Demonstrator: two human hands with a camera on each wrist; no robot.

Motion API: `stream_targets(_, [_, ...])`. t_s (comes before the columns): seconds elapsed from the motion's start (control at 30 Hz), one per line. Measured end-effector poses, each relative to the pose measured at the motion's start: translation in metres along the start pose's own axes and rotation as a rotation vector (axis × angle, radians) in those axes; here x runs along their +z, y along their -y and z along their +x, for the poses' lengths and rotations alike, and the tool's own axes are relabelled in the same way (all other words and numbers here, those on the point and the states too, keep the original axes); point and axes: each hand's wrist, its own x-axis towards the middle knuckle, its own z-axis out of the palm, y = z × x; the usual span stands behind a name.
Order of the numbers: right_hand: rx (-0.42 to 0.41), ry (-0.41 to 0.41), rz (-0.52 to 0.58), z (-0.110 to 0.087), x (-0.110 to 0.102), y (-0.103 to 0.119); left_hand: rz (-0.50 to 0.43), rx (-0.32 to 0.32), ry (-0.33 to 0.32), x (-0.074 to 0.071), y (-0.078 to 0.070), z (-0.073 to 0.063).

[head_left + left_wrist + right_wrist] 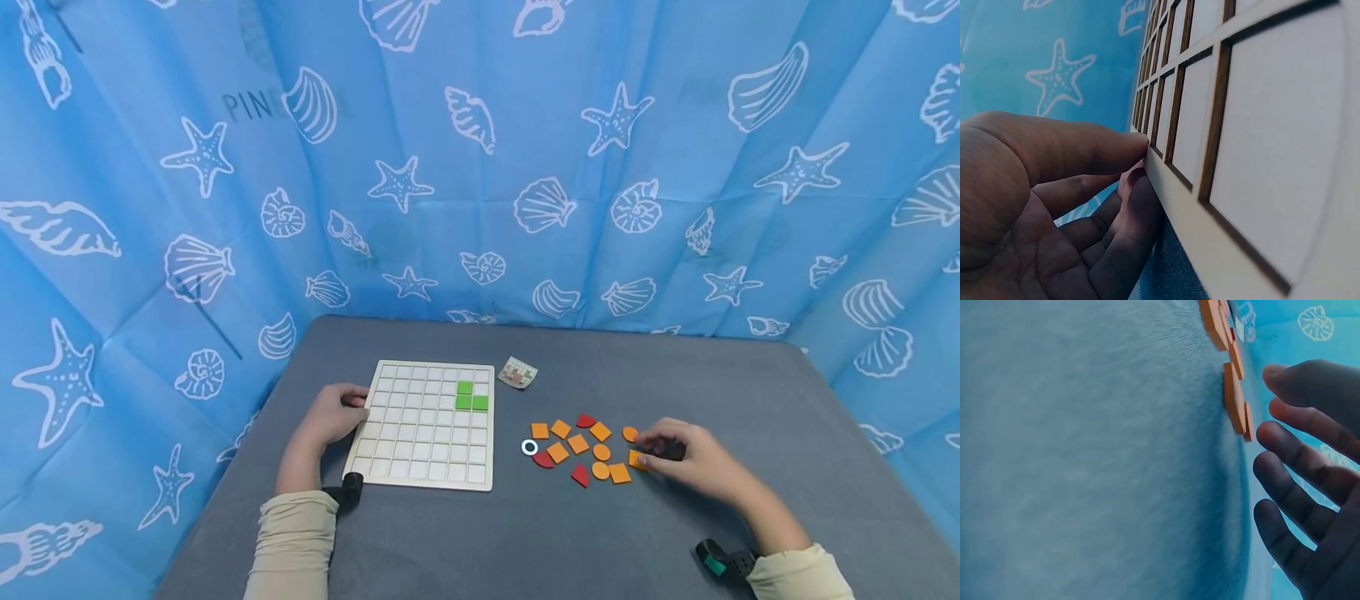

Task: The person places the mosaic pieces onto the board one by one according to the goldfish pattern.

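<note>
At the left edge of a pale square grid board (pixel 423 433), my left hand (pixel 330 419) pinches the rim. In the left wrist view the thumb (pixel 1110 147) lies on the frame of the board (pixel 1285 137), with curled fingers below its edge. Three green squares (pixel 481 403) sit in cells near the board's upper right. My right hand (pixel 697 457) is over the right end of the loose pieces, nearest an orange square (pixel 637 460) and an orange disc (pixel 630 434). Its fingers (pixel 1285 440) are spread and loosely bent, apart from the orange square (pixel 1233 400) in the right wrist view.
Several orange squares (pixel 557 452), orange discs (pixel 601 471) and red pieces (pixel 581 476) lie right of the board, beside a white ring (pixel 522 447). A small patterned card (pixel 517 373) lies behind them. A blue shell-print curtain (pixel 480 167) hangs behind the grey table (pixel 600 550).
</note>
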Motion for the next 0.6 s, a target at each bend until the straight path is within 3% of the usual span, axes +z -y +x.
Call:
stream_targets(0.4, [0.11, 0.052, 0.006, -0.0058, 0.0038, -0.002, 0.01, -0.009, 0.009, 0.0007, 0.0006, 0.0003])
stream_targets(0.6, [0.117, 0.061, -0.022, -0.0033, 0.0051, 0.0, -0.008, -0.003, 0.016, -0.0009, 0.0016, 0.0])
